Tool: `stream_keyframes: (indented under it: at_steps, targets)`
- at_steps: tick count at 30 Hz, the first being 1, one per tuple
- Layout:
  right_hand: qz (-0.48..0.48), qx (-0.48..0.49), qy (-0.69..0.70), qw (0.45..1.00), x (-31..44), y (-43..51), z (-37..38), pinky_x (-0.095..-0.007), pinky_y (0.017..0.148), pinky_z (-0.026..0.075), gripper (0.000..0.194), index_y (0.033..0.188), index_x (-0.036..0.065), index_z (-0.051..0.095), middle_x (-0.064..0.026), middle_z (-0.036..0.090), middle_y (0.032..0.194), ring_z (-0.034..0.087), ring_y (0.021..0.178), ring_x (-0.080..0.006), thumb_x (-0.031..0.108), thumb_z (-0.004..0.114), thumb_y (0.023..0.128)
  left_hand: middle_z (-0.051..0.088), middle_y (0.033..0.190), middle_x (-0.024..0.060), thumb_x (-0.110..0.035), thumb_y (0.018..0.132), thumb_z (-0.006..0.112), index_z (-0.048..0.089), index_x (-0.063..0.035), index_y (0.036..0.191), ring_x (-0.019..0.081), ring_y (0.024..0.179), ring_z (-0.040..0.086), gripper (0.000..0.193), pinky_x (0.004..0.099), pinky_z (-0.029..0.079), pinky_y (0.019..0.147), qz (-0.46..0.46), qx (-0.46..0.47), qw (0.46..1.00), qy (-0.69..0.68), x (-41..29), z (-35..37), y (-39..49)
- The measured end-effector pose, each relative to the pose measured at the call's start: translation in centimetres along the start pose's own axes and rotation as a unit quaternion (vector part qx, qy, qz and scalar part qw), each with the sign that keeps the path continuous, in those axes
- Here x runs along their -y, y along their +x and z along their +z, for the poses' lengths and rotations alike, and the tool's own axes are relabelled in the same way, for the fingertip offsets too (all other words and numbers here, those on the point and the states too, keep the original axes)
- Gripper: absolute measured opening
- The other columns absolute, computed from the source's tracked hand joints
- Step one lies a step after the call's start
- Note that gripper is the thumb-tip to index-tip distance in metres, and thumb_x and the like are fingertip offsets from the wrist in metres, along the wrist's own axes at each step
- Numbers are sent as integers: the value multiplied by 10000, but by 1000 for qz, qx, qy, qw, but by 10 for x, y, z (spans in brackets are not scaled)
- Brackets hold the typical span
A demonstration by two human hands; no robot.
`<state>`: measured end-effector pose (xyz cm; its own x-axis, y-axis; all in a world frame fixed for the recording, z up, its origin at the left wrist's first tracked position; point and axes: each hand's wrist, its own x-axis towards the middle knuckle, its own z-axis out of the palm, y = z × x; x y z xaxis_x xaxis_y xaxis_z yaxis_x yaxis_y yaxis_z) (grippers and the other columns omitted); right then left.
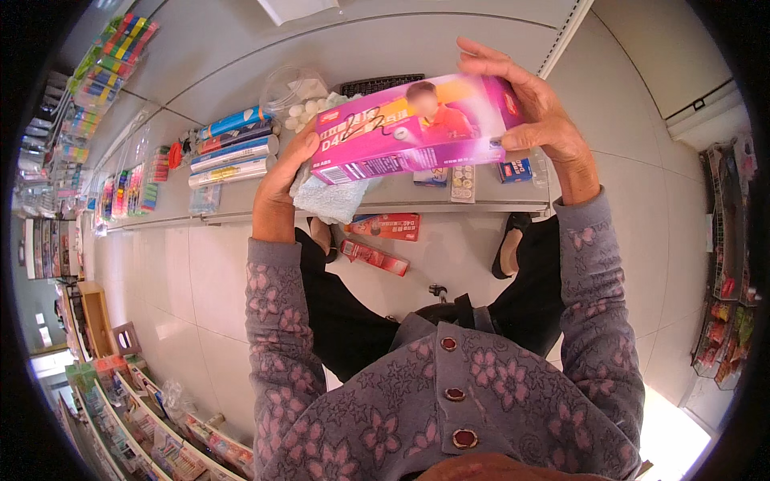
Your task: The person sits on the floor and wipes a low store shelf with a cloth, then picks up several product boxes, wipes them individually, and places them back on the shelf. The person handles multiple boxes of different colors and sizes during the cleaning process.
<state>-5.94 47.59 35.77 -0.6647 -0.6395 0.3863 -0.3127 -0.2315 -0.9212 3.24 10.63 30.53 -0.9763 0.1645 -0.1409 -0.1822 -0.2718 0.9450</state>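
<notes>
A long pink and purple cardboard box (415,129) with printed pictures and handwritten marks is held up above a light shelf. My left hand (295,159) grips its left end, with a pale blue cloth (331,195) hanging beneath that hand. At the box's right end, my right hand (535,114) has its thumb on the lower edge and its fingers at the upper side. Behind the box lie white balls (304,114) beside a clear plastic container (289,84). Partly hidden by the box is a black basket or tray (382,83).
Shuttlecock-style tubes (234,153) lie on the shelf at left, near packs of coloured markers (126,192). Small boxes (514,170) and a blister pack (462,183) sit near the shelf's front edge. Red boxes (385,227) lie on the floor between my feet. Stocked racks stand on both sides.
</notes>
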Motion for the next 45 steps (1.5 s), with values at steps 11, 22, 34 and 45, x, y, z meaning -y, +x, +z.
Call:
stream_keyframes:
  at_steps: [11,22,34,45]
  targets:
    - [-2,-95,108,990,-10,1,25,-388,1220,228,1140,1600,68,190,-184,233,1641,282,1500,-308,500,820,754,566,1399,171,-245,945,606,370,39,1499,228,1221,599,666,342,475,1042,-4,19,991,-133,21,-17,14]
    - [-23,-37,305,951,-13,-2,20,-363,1165,254,932,1636,193,5,-76,133,1684,270,1475,-232,251,613,931,704,1152,183,-278,994,543,599,69,1256,257,992,699,438,373,555,886,-3,86,976,-201,48,-39,32]
    - [-30,-79,183,979,-11,-1,42,-392,1240,160,1062,1622,197,-59,-86,42,1696,109,1551,-258,364,715,915,709,1130,200,-280,1002,533,635,36,1169,323,994,700,371,460,568,911,-18,29,969,-245,60,-43,34]
    - [-27,-93,225,970,-24,3,51,-405,1240,176,1051,1622,151,-27,-110,40,1694,128,1548,-253,195,734,899,702,1157,208,-262,963,567,622,45,1223,335,1035,690,407,471,553,938,-42,3,956,-291,65,-38,38]
